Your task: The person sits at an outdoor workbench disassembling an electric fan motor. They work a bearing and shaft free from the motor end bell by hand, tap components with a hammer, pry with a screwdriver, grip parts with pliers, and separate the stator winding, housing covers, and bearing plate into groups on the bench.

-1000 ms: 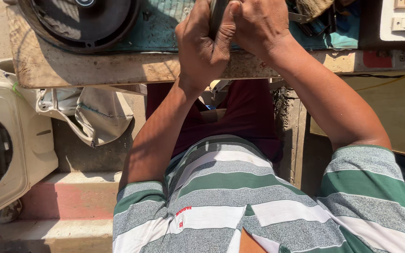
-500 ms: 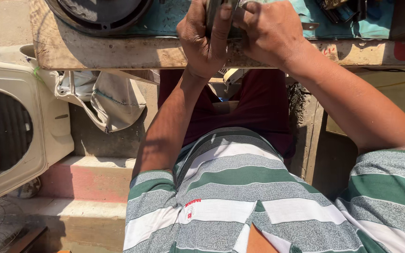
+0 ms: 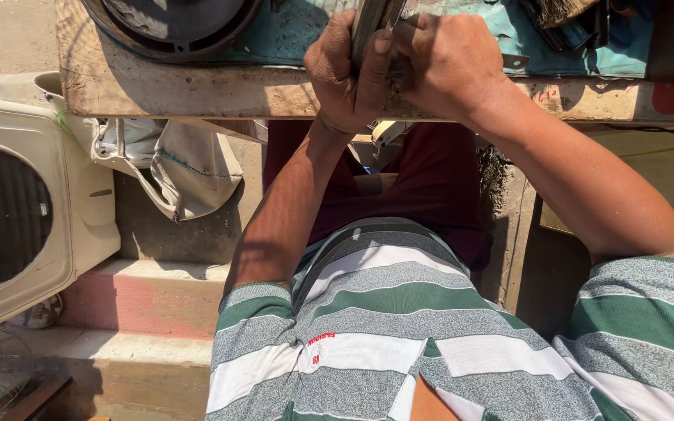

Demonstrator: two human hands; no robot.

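At the wooden bench (image 3: 196, 86), left hand (image 3: 341, 74) and right hand (image 3: 450, 66) clench fingers around a metal piece (image 3: 372, 19)

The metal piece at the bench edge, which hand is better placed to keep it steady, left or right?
Left, probably. The left hand wraps the upright metal piece with its thumb pressed along it, at the wooden bench edge. The right hand sits beside it, fingers curled toward the piece; its grip is less clear.
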